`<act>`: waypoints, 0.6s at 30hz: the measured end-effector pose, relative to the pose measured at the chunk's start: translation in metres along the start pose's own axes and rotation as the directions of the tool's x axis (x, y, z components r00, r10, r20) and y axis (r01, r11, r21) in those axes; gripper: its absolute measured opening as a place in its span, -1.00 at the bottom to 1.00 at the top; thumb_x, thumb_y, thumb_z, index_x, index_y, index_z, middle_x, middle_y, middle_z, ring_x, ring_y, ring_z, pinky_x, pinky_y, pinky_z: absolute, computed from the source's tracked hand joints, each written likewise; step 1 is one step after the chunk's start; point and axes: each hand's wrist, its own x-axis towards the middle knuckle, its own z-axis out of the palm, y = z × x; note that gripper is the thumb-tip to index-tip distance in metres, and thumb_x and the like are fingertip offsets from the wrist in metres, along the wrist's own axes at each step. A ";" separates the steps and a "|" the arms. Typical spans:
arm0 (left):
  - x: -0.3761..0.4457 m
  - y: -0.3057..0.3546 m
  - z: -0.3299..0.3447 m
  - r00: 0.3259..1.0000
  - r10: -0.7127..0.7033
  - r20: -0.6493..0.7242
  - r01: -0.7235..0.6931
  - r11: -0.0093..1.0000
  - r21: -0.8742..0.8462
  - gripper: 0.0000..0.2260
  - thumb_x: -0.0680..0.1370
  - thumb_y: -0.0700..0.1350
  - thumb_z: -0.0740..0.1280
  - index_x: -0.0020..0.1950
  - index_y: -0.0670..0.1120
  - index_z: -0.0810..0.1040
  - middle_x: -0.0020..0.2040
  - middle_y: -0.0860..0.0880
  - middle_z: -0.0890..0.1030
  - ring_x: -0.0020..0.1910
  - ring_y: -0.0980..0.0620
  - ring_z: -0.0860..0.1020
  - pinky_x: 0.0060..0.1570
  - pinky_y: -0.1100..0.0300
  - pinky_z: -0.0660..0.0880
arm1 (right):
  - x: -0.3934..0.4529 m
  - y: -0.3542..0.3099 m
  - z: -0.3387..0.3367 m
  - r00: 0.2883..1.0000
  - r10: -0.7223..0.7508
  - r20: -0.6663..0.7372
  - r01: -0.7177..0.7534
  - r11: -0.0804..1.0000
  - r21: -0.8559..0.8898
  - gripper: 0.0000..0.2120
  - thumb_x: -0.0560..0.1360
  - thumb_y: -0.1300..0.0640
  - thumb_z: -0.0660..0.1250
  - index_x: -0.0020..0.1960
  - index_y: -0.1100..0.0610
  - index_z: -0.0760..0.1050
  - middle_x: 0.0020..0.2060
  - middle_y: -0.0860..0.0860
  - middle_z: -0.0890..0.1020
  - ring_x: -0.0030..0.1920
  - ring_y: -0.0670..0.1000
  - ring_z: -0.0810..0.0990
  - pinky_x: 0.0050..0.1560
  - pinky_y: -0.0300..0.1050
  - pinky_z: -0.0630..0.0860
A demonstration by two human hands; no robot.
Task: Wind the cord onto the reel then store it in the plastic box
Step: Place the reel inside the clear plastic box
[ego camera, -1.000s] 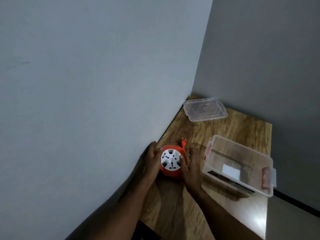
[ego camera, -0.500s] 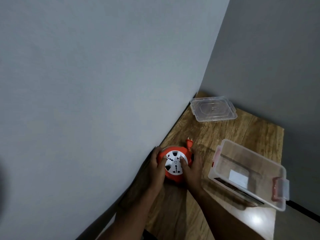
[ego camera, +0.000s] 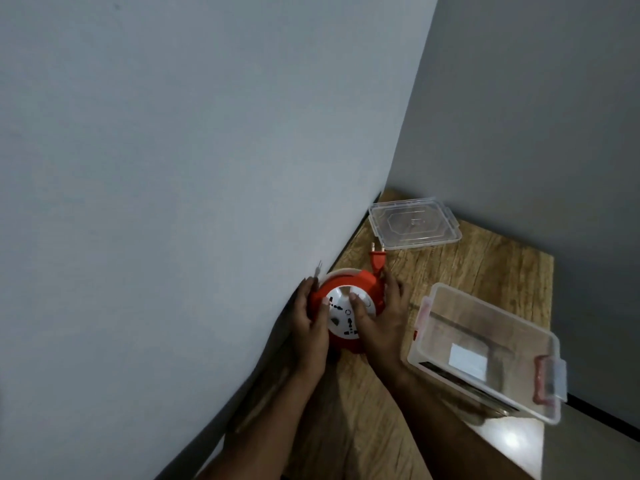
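Observation:
A round orange cord reel (ego camera: 360, 282) with a white socket face (ego camera: 344, 318) is held between both hands, close to the left wall above the wooden table. My left hand (ego camera: 308, 327) grips its left rim. On the right side my right hand (ego camera: 381, 323) holds it, thumb on the white face. The orange plug (ego camera: 481, 259) sticks up from the reel's far edge; the cord looks wound in. The clear plastic box (ego camera: 485, 348), with red clips, stands open just right of my right hand.
The box's clear lid (ego camera: 414, 227) lies flat at the table's far corner. Grey walls close in on the left and at the back. The wooden table (ego camera: 485, 268) ends at an edge on the right, behind the box.
The reel has tilted up off the table between my hands, its white face turned more toward me. The plug stands out farther at the far edge. The view has shifted.

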 end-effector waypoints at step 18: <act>-0.035 0.067 0.161 0.896 0.262 0.358 -0.276 0.961 -0.012 -0.57 0.57 -0.31 0.42 0.43 -0.05 0.58 0.34 0.06 0.64 0.37 0.13 0.55 0.34 0.26 0.49 | 0.037 0.009 -0.165 0.918 0.109 -0.382 -0.069 0.991 0.116 -0.06 0.48 0.02 0.51 0.63 -0.11 -0.05 0.54 -0.01 0.31 0.44 0.03 0.43 0.35 0.17 0.49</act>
